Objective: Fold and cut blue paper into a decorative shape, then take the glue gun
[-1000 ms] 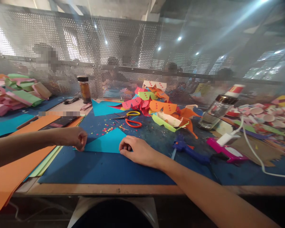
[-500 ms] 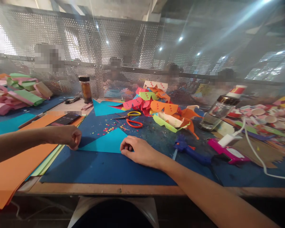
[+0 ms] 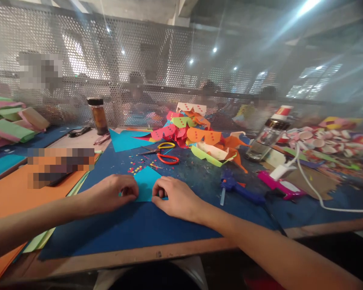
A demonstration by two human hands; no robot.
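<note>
- In the head view, I have my left hand (image 3: 121, 193) and my right hand (image 3: 177, 199) low over the blue work surface (image 3: 109, 237), with a gap between them.
- The bright blue paper (image 3: 145, 183) lies flat in front of me, its peak pointing away; its middle shows between the two hands, and small parts of it show under the curled fingers.
- My left forearm enters from the left side, rising slightly toward the paper; the back of the hand is up, the fingers bend inward, and the thumb is near the forefinger at the paper's near edge.
- My right forearm comes from the lower right corner in a long diagonal; this hand is also curled, knuckles upward, and its thumb and forefinger point to the left at the paper.
- Both hands touch the paper, but I cannot tell if the fingers close on it or only press it.
- Just beyond the paper are small coloured scraps (image 3: 136, 167) and the scissors (image 3: 157, 151) with one yellow and one red handle.
- Farther back is a pile of cut paper masks (image 3: 204, 137); a blue glue gun (image 3: 245, 193) lies to the right, and orange sheets (image 3: 12, 201) lie under my left forearm.
</note>
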